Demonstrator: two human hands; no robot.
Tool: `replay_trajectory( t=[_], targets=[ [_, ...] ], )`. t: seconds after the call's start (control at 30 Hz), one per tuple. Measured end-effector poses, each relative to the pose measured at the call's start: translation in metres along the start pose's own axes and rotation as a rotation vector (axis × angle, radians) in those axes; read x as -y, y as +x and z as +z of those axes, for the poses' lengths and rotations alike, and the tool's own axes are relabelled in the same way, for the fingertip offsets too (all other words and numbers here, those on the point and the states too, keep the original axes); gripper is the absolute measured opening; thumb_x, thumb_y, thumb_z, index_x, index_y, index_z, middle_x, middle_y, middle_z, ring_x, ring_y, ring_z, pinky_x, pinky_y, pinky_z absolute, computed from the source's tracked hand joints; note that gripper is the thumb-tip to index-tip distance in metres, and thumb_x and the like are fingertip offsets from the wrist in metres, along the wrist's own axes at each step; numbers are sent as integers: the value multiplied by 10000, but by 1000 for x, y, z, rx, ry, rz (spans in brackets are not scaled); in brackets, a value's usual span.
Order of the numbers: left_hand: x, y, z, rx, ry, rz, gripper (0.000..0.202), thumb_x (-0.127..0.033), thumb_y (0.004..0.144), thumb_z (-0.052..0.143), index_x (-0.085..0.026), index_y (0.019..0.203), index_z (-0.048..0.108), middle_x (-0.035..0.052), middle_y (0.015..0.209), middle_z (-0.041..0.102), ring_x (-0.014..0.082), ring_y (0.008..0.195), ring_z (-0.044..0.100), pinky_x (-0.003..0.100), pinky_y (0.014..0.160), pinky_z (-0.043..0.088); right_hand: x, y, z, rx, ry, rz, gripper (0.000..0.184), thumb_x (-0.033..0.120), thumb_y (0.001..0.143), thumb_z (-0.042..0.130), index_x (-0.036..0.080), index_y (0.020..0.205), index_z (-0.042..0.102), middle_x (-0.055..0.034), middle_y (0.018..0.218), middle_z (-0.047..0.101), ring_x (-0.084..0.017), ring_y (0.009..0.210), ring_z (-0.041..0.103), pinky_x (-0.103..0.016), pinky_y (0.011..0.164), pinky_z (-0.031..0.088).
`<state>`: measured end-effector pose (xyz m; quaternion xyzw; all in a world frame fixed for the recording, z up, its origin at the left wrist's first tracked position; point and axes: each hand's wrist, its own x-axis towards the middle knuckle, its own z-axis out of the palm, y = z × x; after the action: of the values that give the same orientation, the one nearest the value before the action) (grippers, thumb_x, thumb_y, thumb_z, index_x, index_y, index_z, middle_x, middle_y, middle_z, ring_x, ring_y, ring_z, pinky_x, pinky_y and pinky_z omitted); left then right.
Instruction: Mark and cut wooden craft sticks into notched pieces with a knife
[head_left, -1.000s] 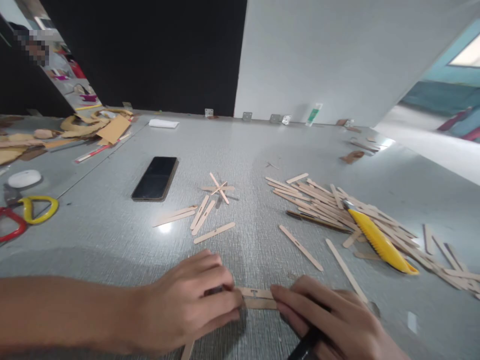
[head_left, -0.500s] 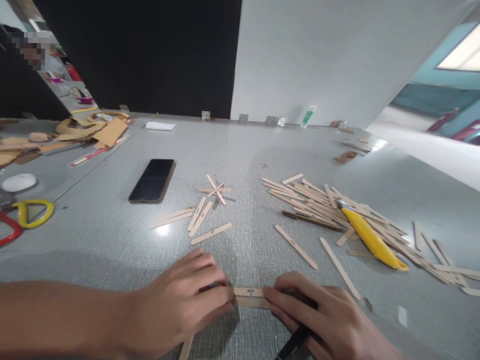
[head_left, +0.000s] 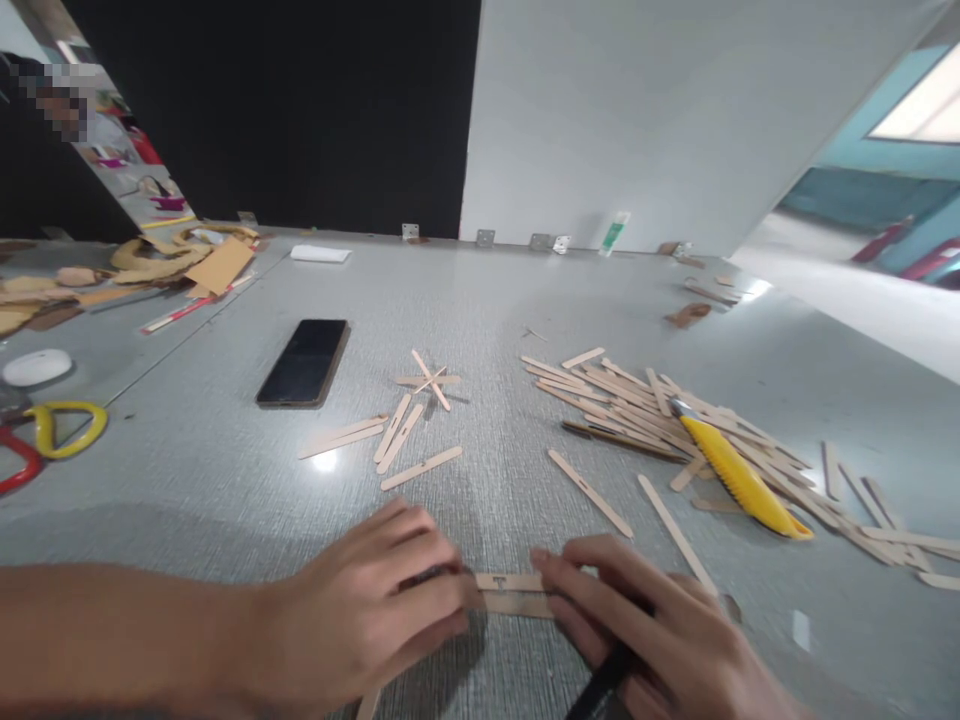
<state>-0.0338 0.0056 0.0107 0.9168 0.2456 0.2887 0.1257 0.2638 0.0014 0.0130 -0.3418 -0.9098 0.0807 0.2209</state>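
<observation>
Left hand (head_left: 382, 605): fingers curled and bunched over the left end of a flat, pale wooden stick with a dark T-shaped mark (head_left: 501, 582). Its grip is narrow; cannot tell whether the stick is pinched or only pressed, as the fingertips are hidden.

Right hand (head_left: 649, 625): grip closed around a slim black pen-like tool (head_left: 600, 685), which slants down toward the near edge of view. Its fingertips are at the right end of the marked stick; exact contact is blurred.

The marked stick lies crosswise between the two grips, its middle exposed. A second flat, plain wooden stick (head_left: 517, 604) lies alongside on the near side, its ends likewise running to the hands.

Surroundings on the grey, fine-textured desk (head_left: 225, 510): beyond the left hand, a single notched wooden stick (head_left: 421, 468) and a small star-shaped assembly of crossed wooden sticks (head_left: 430, 380). Farther left, a black rectangular phone (head_left: 304, 362). Beyond the right hand, a loose heap of pale wooden sticks (head_left: 637, 405) with a yellow-handled cutter (head_left: 739, 475) resting on it.
</observation>
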Motion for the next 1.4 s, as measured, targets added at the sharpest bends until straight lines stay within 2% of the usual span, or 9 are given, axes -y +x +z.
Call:
replay_trajectory(
  t=[0.13,0.23,0.33,0.5,0.7,0.83,1.1,1.2,1.4],
  targets=[
    [-9,-1,-3,-7,44,61,199,-161,1068,538,-85,1151,703,101,1015,751,221,924,654,370,846,583,-5,-8,-11,-287,0,145,469,130,1050,410,303,1459,560,-85,1221,731,-250,1020,769,-349,829,620],
    [-17,-6,-1,-11,147,123,258,-224,1089,530,-71,1169,722,130,1141,782,232,1030,698,368,916,608,-7,-4,-25,-385,132,351,440,308,1107,279,288,1156,716,-82,985,767,-250,798,777,-342,649,630],
    [-20,-10,5,-17,260,175,327,-299,1085,558,-55,1230,721,149,1286,752,273,1181,684,399,991,607,-5,11,-34,-270,162,422,308,350,1093,444,283,1090,745,-28,778,742,-164,545,693,-234,449,554],
    [-20,-11,8,-4,262,122,371,-349,1074,577,-45,1241,711,168,1251,753,287,1129,687,420,966,605,9,32,-29,124,187,155,256,228,1055,539,293,1219,725,-67,1144,727,-182,973,755,-256,798,619],
    [-19,-9,10,-22,208,142,301,-268,1068,572,-31,1198,704,144,1102,770,255,968,687,391,877,593,18,22,-10,60,705,601,207,395,1079,520,235,1075,651,6,697,703,-122,543,644,-198,499,526],
    [-18,-10,12,-54,231,167,271,-240,1073,554,-43,1164,716,124,1095,778,244,955,692,379,868,586,11,22,-7,138,991,699,332,520,1068,529,216,971,622,-21,699,730,-113,488,613,-197,445,494],
    [-21,-5,2,-81,147,134,214,-185,1063,554,-66,1123,722,96,947,776,209,845,672,352,801,589,-5,20,-40,-186,261,463,216,425,1022,620,264,1150,684,1,703,682,-136,505,632,-213,465,552],
    [-23,2,-8,-138,-40,-105,194,-184,1043,567,-100,1100,733,67,860,741,196,794,634,333,781,573,13,29,-47,-271,256,575,326,474,1066,507,314,1332,606,-1,754,720,-136,455,633,-212,397,534],
    [-22,18,-28,102,-432,-346,297,-402,1014,646,-163,1181,705,39,969,708,180,898,657,318,874,553,55,62,-31,-270,448,459,254,312,1065,512,397,1257,655,35,894,736,-66,446,632,-167,445,553]
  ],
)
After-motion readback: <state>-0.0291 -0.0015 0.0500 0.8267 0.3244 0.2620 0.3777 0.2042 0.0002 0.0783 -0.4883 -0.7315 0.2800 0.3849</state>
